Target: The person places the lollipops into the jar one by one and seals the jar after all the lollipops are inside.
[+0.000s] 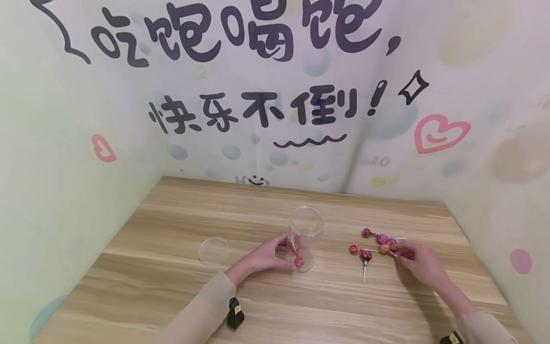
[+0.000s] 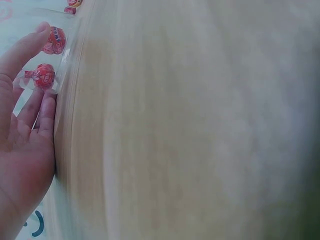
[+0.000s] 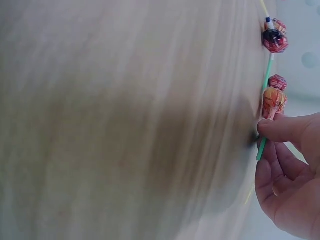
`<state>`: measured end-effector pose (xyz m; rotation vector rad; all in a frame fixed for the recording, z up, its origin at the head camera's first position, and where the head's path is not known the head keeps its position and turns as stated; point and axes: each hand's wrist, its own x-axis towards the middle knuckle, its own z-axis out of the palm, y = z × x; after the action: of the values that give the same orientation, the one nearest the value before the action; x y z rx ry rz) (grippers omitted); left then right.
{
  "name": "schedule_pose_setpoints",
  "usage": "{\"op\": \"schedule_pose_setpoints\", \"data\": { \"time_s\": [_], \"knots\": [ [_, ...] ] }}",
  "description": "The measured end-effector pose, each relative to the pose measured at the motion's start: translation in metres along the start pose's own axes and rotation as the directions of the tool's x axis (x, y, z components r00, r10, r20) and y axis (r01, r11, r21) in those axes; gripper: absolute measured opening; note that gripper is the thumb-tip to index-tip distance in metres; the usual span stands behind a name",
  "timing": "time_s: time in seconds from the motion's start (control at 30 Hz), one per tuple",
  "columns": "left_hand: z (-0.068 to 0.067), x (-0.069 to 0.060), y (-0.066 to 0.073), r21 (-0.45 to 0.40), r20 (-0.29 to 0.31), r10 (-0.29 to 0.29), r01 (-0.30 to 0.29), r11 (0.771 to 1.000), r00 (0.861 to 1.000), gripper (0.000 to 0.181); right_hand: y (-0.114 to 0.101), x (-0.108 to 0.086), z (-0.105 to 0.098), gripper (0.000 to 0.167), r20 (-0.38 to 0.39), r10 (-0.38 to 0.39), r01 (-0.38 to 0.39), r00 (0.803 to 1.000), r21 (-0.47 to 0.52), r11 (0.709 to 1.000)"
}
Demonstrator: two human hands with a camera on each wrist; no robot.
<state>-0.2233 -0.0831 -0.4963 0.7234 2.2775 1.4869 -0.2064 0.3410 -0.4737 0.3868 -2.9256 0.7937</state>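
The left arm reaches up from the bottom of the head view and leans to the right. Its hand (image 1: pixel 268 253) is at the left side of a clear jar (image 1: pixel 310 243). The thumb is low on the near side and the fingers bend round the other side, so the hand is spread as wide as the jar and holds it. The jar stands up straight on the wooden table (image 1: pixel 180 306), with its top open. Two red lollipops (image 1: pixel 299 261) are inside, near the left hand.

The right arm comes in from the bottom right corner and slants up to the left. Its hand (image 1: pixel 417 263) points left, toward the jar. The thumb and a finger are squeezed close together on the green stick (image 3: pixel 261 148) of an orange lollipop (image 3: pixel 274 101), just by the candy. The end of the stick pokes out past the thumb. The other fingers are bent. I cannot tell if the orange candy touches the table.

More lollipops (image 1: pixel 366 255) lie in a loose bunch between the jar and the right hand. A round clear lid (image 1: pixel 213 251) lies flat, left of the left hand. Both arms have light sleeves (image 1: pixel 202 306).
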Motion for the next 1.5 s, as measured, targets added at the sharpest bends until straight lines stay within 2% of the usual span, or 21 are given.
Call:
{"op": "schedule_pose_setpoints", "data": {
  "time_s": [0.13, 0.37, 0.6, 1.0, 1.27, 1.5],
  "knots": [
    [0.0, 0.0, 0.001, -0.001, 0.006, -0.004, 0.004, 1.0, 1.0, 0.079, -0.005, 0.004, -0.008, 0.027, 0.014, -0.027, 0.028, 1.0, -0.009, 1.0],
    [-0.001, 0.0, 0.002, -0.011, 0.012, -0.014, 0.014, 1.0, 1.0, 0.078, -0.021, 0.019, -0.028, 0.027, -0.027, -0.082, 0.081, 0.996, -0.039, 0.996],
    [-0.002, -0.001, 0.003, -0.009, 0.017, -0.013, 0.013, 1.0, 1.0, 0.08, -0.046, 0.042, -0.055, 0.024, -0.068, -0.195, 0.192, 0.978, -0.051, 0.98],
    [-0.002, -0.001, 0.005, -0.016, 0.013, -0.009, 0.01, 1.0, 1.0, 0.079, -0.109, 0.077, -0.082, 0.022, 0.02, -0.263, 0.264, 0.965, -0.074, 0.962],
    [-0.002, -0.001, 0.005, -0.017, 0.01, -0.01, 0.01, 1.0, 1.0, 0.078, -0.154, 0.09, -0.086, 0.022, 0.101, -0.297, 0.303, 0.949, -0.046, 0.952],
    [-0.002, -0.002, 0.004, -0.01, 0.01, -0.024, 0.025, 1.0, 1.0, 0.077, -0.19, 0.096, -0.085, 0.021, 0.141, -0.353, 0.357, 0.925, 0.0, 0.934]
  ]
}}
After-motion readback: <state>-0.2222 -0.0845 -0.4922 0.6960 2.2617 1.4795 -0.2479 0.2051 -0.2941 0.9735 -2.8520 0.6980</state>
